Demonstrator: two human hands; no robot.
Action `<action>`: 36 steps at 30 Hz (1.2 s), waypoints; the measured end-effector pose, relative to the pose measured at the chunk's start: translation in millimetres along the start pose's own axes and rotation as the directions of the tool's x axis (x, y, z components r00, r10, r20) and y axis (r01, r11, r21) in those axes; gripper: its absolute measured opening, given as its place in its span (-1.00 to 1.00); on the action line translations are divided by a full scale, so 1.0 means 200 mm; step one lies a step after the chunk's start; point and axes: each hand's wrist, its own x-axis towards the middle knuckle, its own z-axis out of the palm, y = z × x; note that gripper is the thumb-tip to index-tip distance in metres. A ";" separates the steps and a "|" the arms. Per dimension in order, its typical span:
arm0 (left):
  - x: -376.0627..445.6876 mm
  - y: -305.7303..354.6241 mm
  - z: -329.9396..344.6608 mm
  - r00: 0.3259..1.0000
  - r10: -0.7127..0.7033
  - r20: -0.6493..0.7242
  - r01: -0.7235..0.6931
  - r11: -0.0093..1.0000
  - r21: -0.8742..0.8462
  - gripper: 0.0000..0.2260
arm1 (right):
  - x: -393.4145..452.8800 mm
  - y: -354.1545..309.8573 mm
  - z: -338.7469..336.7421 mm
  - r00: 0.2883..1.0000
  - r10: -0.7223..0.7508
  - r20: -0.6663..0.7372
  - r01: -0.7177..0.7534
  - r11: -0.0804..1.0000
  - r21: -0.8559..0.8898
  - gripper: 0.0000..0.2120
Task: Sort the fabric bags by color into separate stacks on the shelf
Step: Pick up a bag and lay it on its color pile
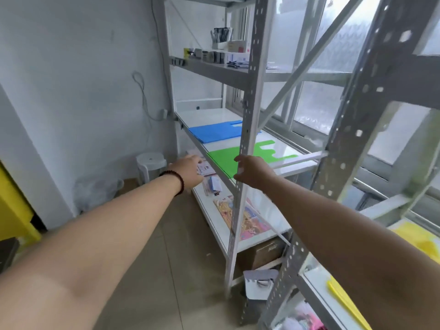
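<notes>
Two hands, both ours, both bare of any bag. Right hand point(250, 171): fingers loosely spread, pinching nothing, held at the near edge of the green bag point(240, 157), just by the shelf's front upright point(250, 110) — whether the fingertips touch the fabric we cannot tell. Left hand point(189, 172): fingers relaxed and holding nothing, a dark bead bracelet point(177, 181) at the wrist, reaching in front of the shelf edge toward the level below.

Green bag: flat on the white middle shelf point(297, 167), handles toward the window. Blue bag point(214, 134): flat on the same shelf, further back, apart from the green with a bare strip between. Yellow fabric point(421, 241): on the nearer rack at our right, partly hidden behind the right arm.

Lower shelf: a pink printed sheet point(247, 220) and small packets point(212, 184). Below, a brown carton point(264, 253).

Risk, as we judge it — the green bag lies close to the shelf's front edge, so a careless brush of the right hand could drag it off or skew the stack. The upright between our arms could also catch a wrist.
</notes>
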 end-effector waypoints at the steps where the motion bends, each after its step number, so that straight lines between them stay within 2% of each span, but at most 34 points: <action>1: 0.07 -0.03 0.01 1.000 -0.006 0.001 0.006 1.000 -0.006 -0.54 | 0.08 0.00 0.02 1.000 -0.001 0.006 0.001 1.000 -0.004 -0.47; 11: 0.75 -0.38 0.12 0.997 0.006 0.073 -0.002 0.999 -0.048 -0.52 | 0.75 -0.02 0.29 0.995 0.065 0.082 -0.065 0.998 -0.003 -0.47; 19: 1.45 -0.68 0.08 0.977 0.185 0.109 -0.182 0.983 -0.035 -0.53 | 1.30 -0.05 0.45 0.969 0.249 -0.005 -0.248 0.968 0.037 -0.48; 26: 1.92 -0.79 0.16 0.929 0.315 0.194 -0.306 0.949 -0.074 -0.53 | 1.64 0.03 0.53 0.894 0.444 -0.058 -0.443 0.896 0.038 -0.49; 32: 2.25 -0.68 0.34 0.873 0.393 0.288 -0.372 0.919 -0.126 -0.51 | 1.85 0.26 0.57 0.810 0.580 -0.091 -0.577 0.815 0.060 -0.51; 36: 2.45 -0.56 0.47 0.832 0.437 0.343 -0.407 0.899 -0.160 -0.52 | 2.00 0.46 0.57 0.729 0.671 -0.132 -0.668 0.740 0.075 -0.62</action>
